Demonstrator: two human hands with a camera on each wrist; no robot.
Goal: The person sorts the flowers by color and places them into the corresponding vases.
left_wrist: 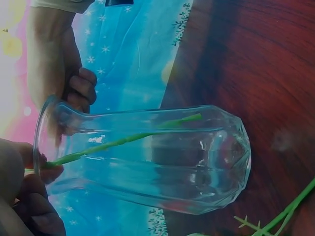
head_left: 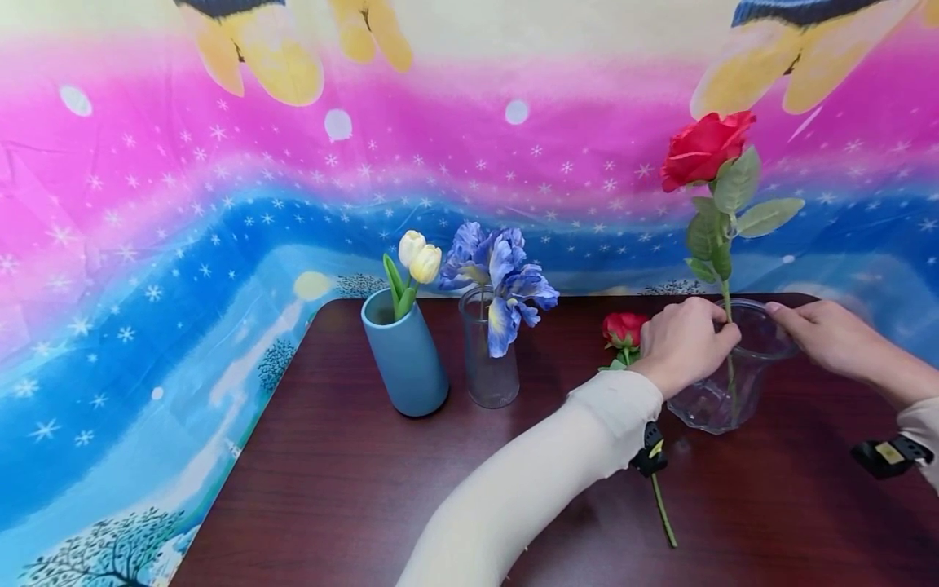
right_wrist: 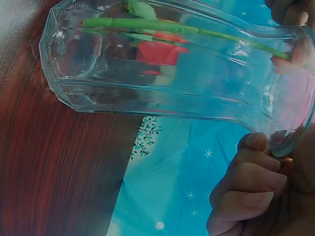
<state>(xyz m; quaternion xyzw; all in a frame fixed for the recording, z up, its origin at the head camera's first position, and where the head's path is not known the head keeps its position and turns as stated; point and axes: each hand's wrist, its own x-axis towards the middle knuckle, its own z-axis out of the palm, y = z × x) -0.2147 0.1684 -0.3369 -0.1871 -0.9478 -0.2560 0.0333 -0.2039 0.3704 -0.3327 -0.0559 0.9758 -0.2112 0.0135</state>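
A tall red rose (head_left: pixel 707 151) stands upright, its green stem (left_wrist: pixel 123 141) reaching down inside a clear glass vase (head_left: pixel 715 399). My left hand (head_left: pixel 685 346) pinches that stem at the vase's mouth. On the other side, my right hand (head_left: pixel 832 338) grips the flared rim between thumb and curled fingers (right_wrist: pixel 251 182). The stem's cut end hangs inside the glass near the bottom in the left wrist view. A second red rose (head_left: pixel 623 328) lies on the table behind my left wrist, its stem (head_left: pixel 663 509) showing below the sleeve and its middle hidden.
Left of the hands, a clear cylinder vase (head_left: pixel 493 379) holds blue-purple irises (head_left: pixel 506 273). Beside it stands a blue vase (head_left: pixel 407 359) with cream tulips (head_left: pixel 421 259). All rest on a dark wooden table (head_left: pixel 352 497), with a printed backdrop cloth (head_left: pixel 440 163) behind its far edge.
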